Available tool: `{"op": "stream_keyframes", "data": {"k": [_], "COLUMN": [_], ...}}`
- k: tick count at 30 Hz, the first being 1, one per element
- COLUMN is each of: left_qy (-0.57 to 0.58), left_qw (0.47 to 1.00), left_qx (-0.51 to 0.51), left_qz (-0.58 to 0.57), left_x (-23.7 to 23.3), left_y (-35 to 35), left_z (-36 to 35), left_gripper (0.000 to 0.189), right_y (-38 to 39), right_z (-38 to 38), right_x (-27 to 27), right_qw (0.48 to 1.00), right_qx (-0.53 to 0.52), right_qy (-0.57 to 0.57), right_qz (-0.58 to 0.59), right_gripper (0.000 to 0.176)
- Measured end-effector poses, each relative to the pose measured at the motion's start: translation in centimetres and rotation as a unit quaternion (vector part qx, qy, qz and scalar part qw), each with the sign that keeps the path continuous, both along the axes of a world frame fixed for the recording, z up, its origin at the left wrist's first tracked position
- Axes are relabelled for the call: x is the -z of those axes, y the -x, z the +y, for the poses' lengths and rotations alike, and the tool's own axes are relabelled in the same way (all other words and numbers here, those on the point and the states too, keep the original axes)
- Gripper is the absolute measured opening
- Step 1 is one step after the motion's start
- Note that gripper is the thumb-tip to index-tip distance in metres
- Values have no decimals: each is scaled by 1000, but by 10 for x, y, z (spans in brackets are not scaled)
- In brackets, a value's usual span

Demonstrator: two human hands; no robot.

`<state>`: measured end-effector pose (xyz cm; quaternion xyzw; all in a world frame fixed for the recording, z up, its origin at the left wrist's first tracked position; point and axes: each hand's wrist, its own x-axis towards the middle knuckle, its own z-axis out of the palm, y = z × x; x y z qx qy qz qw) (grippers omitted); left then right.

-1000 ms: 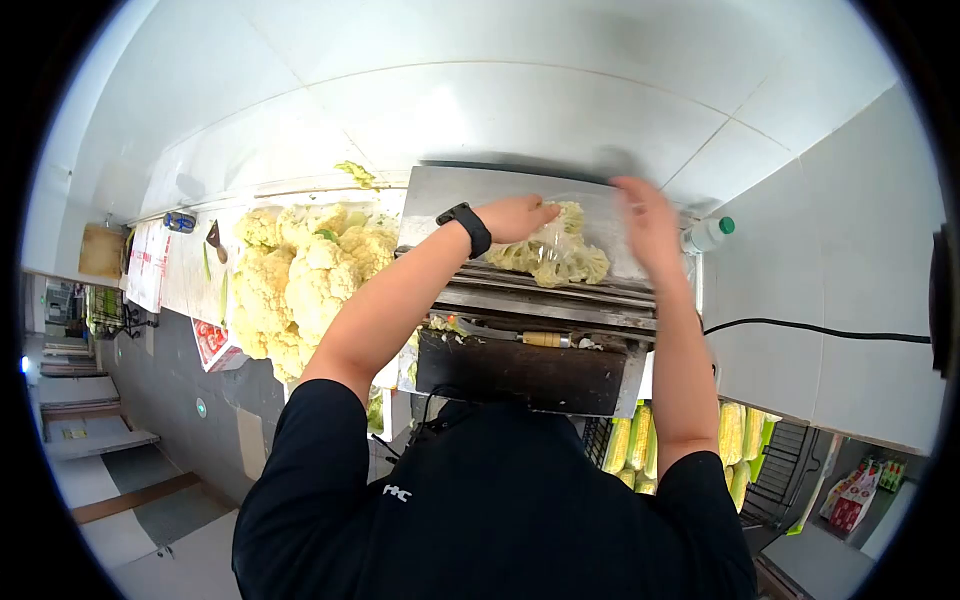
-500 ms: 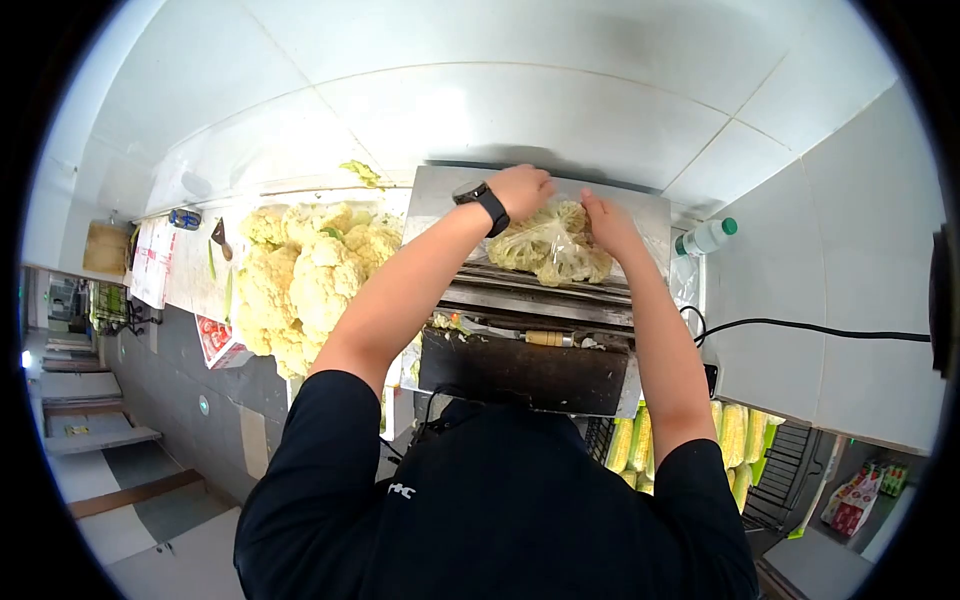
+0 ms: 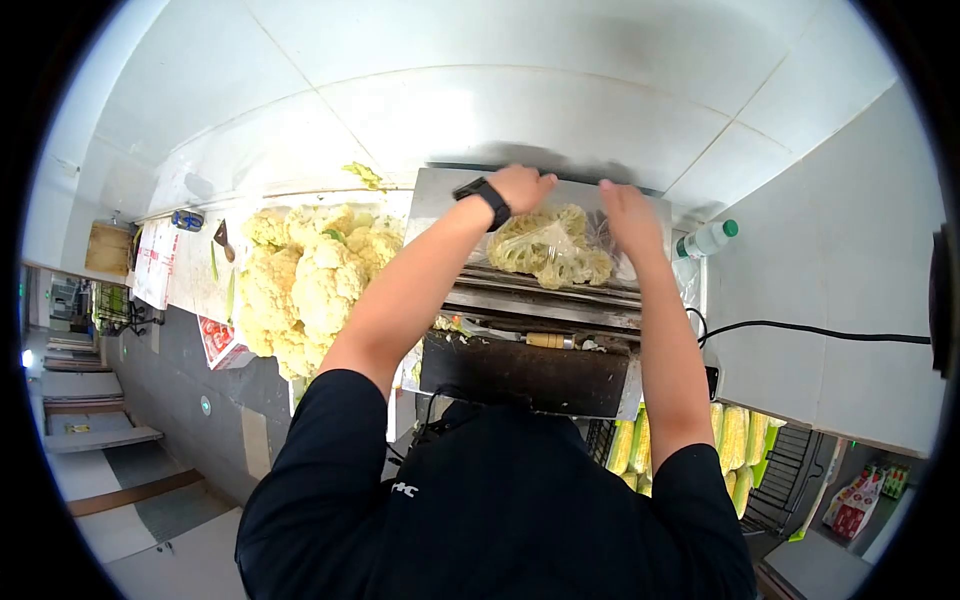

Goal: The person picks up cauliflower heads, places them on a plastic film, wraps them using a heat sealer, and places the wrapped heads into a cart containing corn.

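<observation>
Pale cauliflower pieces (image 3: 552,250) lie under shiny clear plastic film (image 3: 598,232) on a metal wrapping station (image 3: 440,190). My left hand (image 3: 520,190), below a black watch, is at the upper left of the bundle with its fingers curled on the film's edge. On the right side, my right hand (image 3: 632,222) is closed at the film, which stretches toward it. The fingertips of both hands are partly hidden. Nearer my body, a knife with a wooden handle (image 3: 550,341) rests on the station's front ledge among scraps.
Large cauliflower heads (image 3: 325,275) are piled to the left. A capped bottle (image 3: 708,239) lies at the right, above a black cable (image 3: 820,331). Packed corn (image 3: 735,440) sits below at the right. A tiled wall (image 3: 540,110) rises behind the station.
My right hand has moved right, away from the cauliflower, drawing the film outward. My left hand has barely shifted. The cauliflower stays in place.
</observation>
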<state>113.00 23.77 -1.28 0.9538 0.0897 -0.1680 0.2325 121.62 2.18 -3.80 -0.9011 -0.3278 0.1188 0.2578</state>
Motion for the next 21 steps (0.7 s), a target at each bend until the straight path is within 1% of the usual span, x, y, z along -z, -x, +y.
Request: {"op": "stream_keyframes", "data": {"k": [1, 2, 3, 4, 5, 6, 7, 8, 9, 10, 11, 12, 13, 14, 15, 17, 18, 19, 20, 21], "left_qy": [26, 94, 161, 161, 247, 330, 330, 359, 387, 388, 358, 328, 329, 274, 219, 234, 275, 315, 314, 351], "left_qw": [994, 990, 981, 981, 966, 939, 939, 925, 908, 907, 922, 936, 935, 952, 966, 963, 952, 939, 939, 922], "left_qx": [-29, -37, -44, -42, -67, -93, -93, -126, -158, -160, -145, -128, -129, -130, -129, -121, -128, -137, -137, -162], "left_qz": [-103, -101, -100, -99, -42, 13, 13, 19, 26, 25, 3, -18, -18, -32, -43, -61, -38, -16, -19, -11], "left_x": [-11, -18, -22, -15, -1, 12, 19, 25, 31, 33, 34, 35, 21, -6, -20, -11, -7, -6, 0, 8], "left_y": [17, 29, 38, 45, 52, 56, 58, 57, 58, 59, 62, 65, 71, 82, 89, 92, 92, 92, 90, 88], "left_z": [1, 2, 2, 3, 4, 4, 4, 4, 5, 8, 12, 15, 14, 8, 5, 5, 2, 0, -1, -2], "left_gripper": [61, 60, 60, 60, 60, 61, 61, 61, 61, 61, 61, 61, 61, 62, 62, 63, 63, 63, 63, 64], "right_y": [4, 9, 13, 17, 22, 26, 29, 30, 28, 23, 19, 11, 2, -3, -4, 0, 2, 15, 21, 21], "right_z": [-12, -20, -22, -22, -22, -20, -18, -16, -16, -19, -24, -33, -45, -51, -52, -49, -47, -34, -24, -20], "right_x": [-8, -10, -7, -4, -3, -4, -5, -6, -5, -2, 1, 6, 12, 17, 26, 30, 31, 11, -1, 5], "right_qw": [997, 988, 988, 981, 954, 954, 937, 918, 919, 911, 902, 902, 953, 980, 980, 994, 994, 979, 941, 942], "right_qx": [21, 42, 43, 39, 34, 35, 43, 50, 49, 78, 108, 108, 108, 104, 105, 65, 67, 83, 95, 94], "right_qy": [-74, -147, -146, -122, -96, -96, -114, -132, -132, -147, -162, -161, -156, -148, -145, -81, -81, -49, -16, -18], "right_qz": [0, 2, 4, 143, 281, 281, 326, 369, 369, 377, 385, 385, 237, 84, 85, 34, 32, 181, 324, 321], "right_gripper": [67, 67, 67, 66, 65, 65, 65, 65, 65, 63, 62, 62, 62, 63, 63, 66, 66, 66, 67, 67]}}
